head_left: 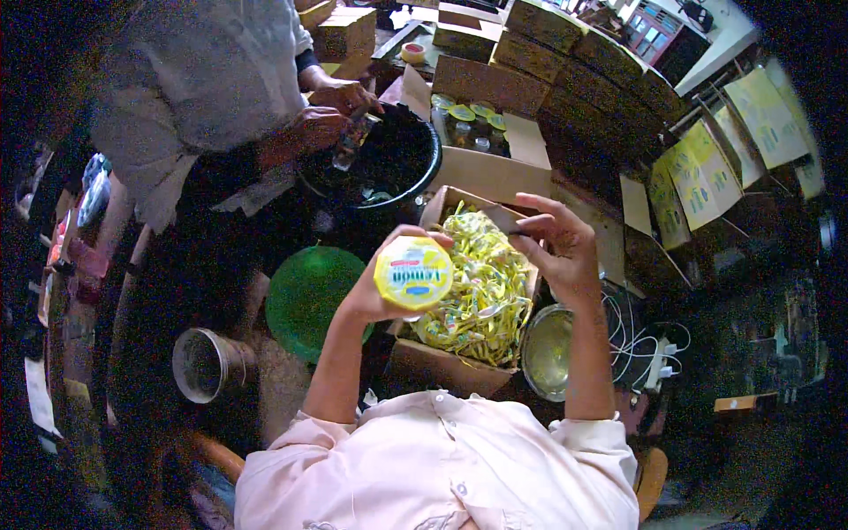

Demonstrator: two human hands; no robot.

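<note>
My left hand (375,287) is closed round a cup with a round yellow-and-white printed lid (413,272), the lid facing up toward me. The cup's sides are mostly hidden under the lid and my fingers. To the right, my right hand (561,247) is raised over the far right edge of a cardboard box. Its thumb and a finger come together near a small dark thing I cannot make out, while the other fingers stick out. Between and below my hands, the cardboard box (433,362) holds a heap of thin yellow-and-white strips (481,305).
A green round tub (314,300) and a pale bucket (201,367) stand at left. A metal bowl (549,353) and white cables (632,344) lie right. Beyond, a co-worker's hands (331,115) hold a clear cup over a black basin (424,177), beside an open carton (495,177) of lidded cups.
</note>
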